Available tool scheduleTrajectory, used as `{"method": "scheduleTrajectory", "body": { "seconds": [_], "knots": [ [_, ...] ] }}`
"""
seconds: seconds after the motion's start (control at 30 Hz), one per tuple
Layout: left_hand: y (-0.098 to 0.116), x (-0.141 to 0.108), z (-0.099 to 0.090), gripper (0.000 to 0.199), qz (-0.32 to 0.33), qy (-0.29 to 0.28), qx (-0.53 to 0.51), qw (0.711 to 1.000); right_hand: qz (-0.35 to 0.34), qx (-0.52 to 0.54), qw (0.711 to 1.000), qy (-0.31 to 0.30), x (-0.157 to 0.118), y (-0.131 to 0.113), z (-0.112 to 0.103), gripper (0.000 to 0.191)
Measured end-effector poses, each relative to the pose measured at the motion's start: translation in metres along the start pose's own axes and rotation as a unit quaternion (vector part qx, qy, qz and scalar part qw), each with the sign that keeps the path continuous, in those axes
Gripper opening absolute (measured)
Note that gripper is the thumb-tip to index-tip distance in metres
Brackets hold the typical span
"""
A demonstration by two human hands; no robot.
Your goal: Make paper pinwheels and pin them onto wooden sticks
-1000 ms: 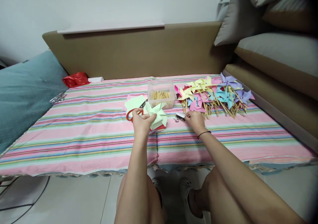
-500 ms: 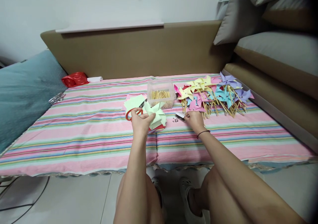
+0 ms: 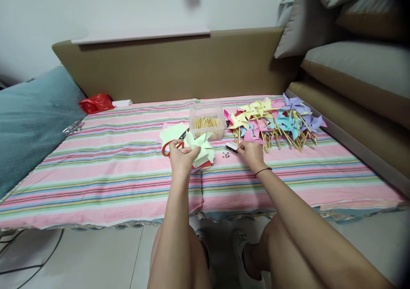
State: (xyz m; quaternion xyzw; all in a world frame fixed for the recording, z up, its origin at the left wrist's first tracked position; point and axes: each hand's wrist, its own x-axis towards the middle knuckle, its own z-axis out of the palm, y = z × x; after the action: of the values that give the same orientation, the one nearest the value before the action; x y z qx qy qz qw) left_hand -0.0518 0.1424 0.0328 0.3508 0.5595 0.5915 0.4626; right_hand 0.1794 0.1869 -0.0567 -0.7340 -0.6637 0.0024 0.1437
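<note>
My left hand pinches the folded middle of a pale green paper pinwheel, just above a stack of green and red paper sheets. Orange-handled scissors lie right beside that hand. My right hand rests on the striped cloth with its fingertips on a small white box; a few tiny metal pins lie loose next to it. Whether the fingers grip the box or only touch it is unclear.
A clear plastic tub of wooden sticks stands behind the hands. A heap of finished coloured pinwheels on sticks lies to the right. A red bag sits at the back left. Sofa cushions rise on the right, and the striped cloth covers the seat.
Both hands stay almost still. My right hand's fingertips have shifted slightly up onto the small white box; the view has drifted a little.
</note>
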Motion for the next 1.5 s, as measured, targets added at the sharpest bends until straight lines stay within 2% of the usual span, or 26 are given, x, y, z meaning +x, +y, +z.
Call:
{"method": "scheduleTrajectory", "body": {
  "seconds": [0.77,0.97,1.23,1.4,1.5],
  "knots": [
    [0.0,0.0,-0.001,0.059,0.007,0.001,-0.004,1.0,0.006,0.006,1.0,-0.023,-0.001,-0.005,-0.003,0.023],
    [-0.002,0.002,-0.003,0.06,0.009,-0.002,-0.002,1.0,0.029,0.055,0.998,-0.007,0.001,0.0,0.002,0.021],
    [-0.001,0.0,0.0,0.059,0.004,0.001,-0.009,1.0,0.066,0.146,0.987,0.003,0.007,0.009,0.019,0.021],
    [0.0,0.0,0.0,0.058,0.004,0.003,-0.005,1.0,0.068,0.119,0.99,0.045,0.005,0.009,0.003,0.026],
    [0.0,-0.001,0.002,0.058,0.003,0.003,-0.002,1.0,0.014,0.102,0.994,0.033,0.001,0.001,-0.011,0.023]
  ]
}}
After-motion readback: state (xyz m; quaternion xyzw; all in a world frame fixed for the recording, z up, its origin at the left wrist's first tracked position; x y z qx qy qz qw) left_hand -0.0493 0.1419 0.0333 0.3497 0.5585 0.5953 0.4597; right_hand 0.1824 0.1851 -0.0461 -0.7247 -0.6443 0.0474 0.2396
